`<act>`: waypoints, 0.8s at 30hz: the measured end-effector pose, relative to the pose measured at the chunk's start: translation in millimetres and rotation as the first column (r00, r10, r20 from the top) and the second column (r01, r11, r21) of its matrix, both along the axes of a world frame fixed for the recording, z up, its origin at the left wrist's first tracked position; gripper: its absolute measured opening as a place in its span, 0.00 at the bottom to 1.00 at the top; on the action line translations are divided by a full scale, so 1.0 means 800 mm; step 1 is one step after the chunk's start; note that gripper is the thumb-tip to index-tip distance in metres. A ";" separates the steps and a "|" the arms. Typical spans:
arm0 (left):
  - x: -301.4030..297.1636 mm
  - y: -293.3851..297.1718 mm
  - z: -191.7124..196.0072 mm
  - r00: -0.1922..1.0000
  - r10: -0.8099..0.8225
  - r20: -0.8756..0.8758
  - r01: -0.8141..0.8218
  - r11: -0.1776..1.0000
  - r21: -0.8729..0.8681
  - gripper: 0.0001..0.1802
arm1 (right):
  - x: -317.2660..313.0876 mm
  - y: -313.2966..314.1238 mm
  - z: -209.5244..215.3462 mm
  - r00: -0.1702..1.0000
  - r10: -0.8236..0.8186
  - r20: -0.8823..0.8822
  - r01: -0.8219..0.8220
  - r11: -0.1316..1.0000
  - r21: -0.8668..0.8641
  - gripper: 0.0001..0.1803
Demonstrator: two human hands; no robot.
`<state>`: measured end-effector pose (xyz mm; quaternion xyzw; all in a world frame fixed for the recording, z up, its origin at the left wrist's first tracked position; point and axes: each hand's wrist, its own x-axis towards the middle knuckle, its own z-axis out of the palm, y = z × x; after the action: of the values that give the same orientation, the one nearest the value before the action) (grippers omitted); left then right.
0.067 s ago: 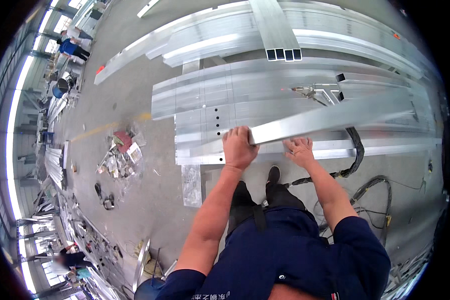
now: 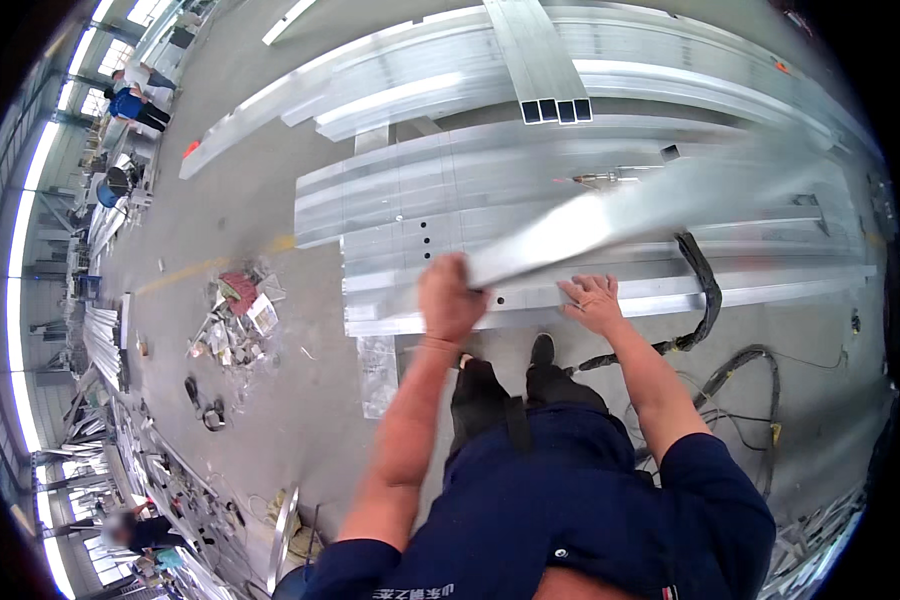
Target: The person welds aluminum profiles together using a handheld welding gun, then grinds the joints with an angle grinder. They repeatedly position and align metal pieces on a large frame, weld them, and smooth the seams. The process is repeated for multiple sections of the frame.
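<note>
My left hand (image 2: 451, 298) is closed at the near left end of a long silvery rectangular metal tube (image 2: 570, 232). The tube slants up to the right, smeared by motion, above a bed of flat metal profiles (image 2: 370, 200). On the near edge of that bed, my right hand (image 2: 594, 303) lies with its fingers spread, holding nothing. A row of dark round holes (image 2: 424, 240) runs beside my left hand. A welding torch (image 2: 600, 179) rests on the profiles beyond the tube, which partly hides it.
Several square tubes (image 2: 555, 110) lie crosswise at the far side. A thick black sleeved cable (image 2: 705, 290) drops off the near edge to the floor, where more hoses (image 2: 760, 360) coil. Scraps (image 2: 238, 310) litter the floor at left. Other people (image 2: 138, 105) stand far left.
My left hand has moved a little left with the tube's end, and the tube now covers more of the torch. My right hand stays on the near edge.
</note>
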<state>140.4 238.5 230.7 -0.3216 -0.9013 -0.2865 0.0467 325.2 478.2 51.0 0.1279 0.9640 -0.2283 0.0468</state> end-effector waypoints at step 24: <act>0.010 0.018 0.018 0.990 -0.105 0.092 0.122 0.971 -0.205 0.19 | -0.001 -0.003 0.000 0.984 -0.009 0.179 -0.003 0.998 0.065 0.31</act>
<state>148.4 253.3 245.2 -0.3640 -0.9077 -0.2047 -0.0405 324.4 475.9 51.3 0.1508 0.9626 -0.1845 0.1290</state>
